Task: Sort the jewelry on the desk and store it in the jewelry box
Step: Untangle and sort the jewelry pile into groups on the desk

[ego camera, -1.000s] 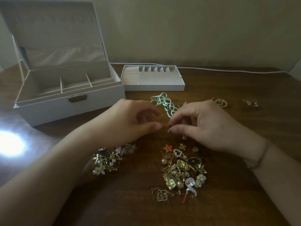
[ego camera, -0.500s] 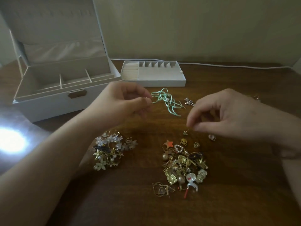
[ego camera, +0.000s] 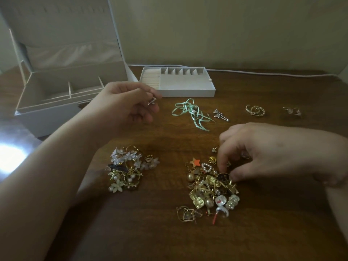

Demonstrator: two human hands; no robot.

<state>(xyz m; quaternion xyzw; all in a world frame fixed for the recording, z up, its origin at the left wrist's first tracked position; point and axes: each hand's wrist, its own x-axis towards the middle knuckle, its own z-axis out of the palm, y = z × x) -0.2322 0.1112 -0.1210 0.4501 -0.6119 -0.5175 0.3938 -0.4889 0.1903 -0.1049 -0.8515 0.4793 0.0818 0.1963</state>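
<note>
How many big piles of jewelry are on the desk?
2. The flower pile lies beside the left forearm; the gold pile lies under the right hand. Small separate pieces lie farther back too.

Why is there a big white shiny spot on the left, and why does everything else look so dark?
In the head view, the white spot at the left edge is glare blown out to pure white; the desk and the jewelry box look dim and grainy beside it; the wide lens bends the box lid's edges; the right hand over the mixed jewelry pile looks slightly blurred.
</note>
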